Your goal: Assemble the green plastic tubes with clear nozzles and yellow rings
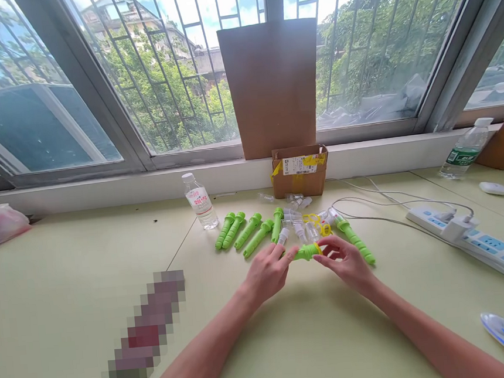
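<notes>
My left hand (266, 275) is closed around a green ribbed plastic tube (305, 253), held just above the table and lying sideways. At the tube's right end is a yellow ring (318, 248), which the thumb and fingers of my right hand (345, 261) pinch. Just beyond my hands lies a loose group of clear plastic caps (300, 230) and yellow rings (326, 229). Several more green tubes (247, 232) lie to the left of this group. Beside my right hand rests another green tube (357, 243) with a clear cap at its far end.
An open cardboard box (298, 182) stands at the back, before an upright brown board (273, 87). A water bottle (201, 202) stands left of the tubes. On the right are a power strip (481, 242), cables, a white mouse-like object (494, 189) and another bottle (464, 150).
</notes>
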The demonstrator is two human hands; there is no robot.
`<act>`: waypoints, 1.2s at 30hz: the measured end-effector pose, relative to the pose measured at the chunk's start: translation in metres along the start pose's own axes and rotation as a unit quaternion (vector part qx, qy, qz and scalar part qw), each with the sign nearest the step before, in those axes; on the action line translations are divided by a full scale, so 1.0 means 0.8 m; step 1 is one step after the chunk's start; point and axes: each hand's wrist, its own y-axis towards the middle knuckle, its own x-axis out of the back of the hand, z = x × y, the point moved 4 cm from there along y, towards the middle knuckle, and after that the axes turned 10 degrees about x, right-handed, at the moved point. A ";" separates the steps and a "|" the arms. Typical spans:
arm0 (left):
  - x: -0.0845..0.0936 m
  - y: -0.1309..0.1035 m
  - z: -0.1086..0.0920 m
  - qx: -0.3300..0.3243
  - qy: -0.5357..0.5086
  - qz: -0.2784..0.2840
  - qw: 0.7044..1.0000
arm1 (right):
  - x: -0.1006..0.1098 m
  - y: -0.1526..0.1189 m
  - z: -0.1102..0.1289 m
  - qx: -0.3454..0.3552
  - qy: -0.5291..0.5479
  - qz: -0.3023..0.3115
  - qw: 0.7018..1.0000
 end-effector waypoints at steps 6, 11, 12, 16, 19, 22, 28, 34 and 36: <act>-0.002 -0.002 -0.004 0.014 0.013 0.010 1.000 | -0.002 -0.004 -0.002 0.037 -0.041 0.015 0.998; -0.004 -0.004 -0.008 0.041 -0.004 0.015 0.999 | -0.002 -0.005 0.000 0.049 -0.070 0.015 0.996; -0.005 -0.004 -0.009 0.047 -0.011 0.017 0.999 | -0.001 -0.005 0.000 0.050 -0.073 0.011 0.996; -0.006 -0.004 -0.011 0.068 -0.030 0.024 0.997 | -0.001 -0.004 0.003 0.055 -0.073 0.003 0.996; -0.006 -0.004 -0.011 0.073 -0.040 0.029 0.996 | -0.001 -0.005 0.005 0.064 -0.079 0.008 0.995; -0.005 -0.004 -0.011 0.073 -0.049 0.033 0.996 | -0.002 -0.006 0.007 0.077 -0.090 0.016 0.993; -0.003 -0.005 -0.013 0.091 -0.072 0.027 0.993 | -0.004 -0.007 0.011 0.117 -0.112 0.021 0.987; 0.000 -0.003 -0.016 0.109 -0.115 0.034 0.987 | -0.003 -0.009 0.012 0.136 -0.122 0.000 0.983; 0.000 -0.003 -0.017 0.119 -0.129 0.038 0.984 | -0.003 -0.010 0.012 0.135 -0.118 -0.009 0.984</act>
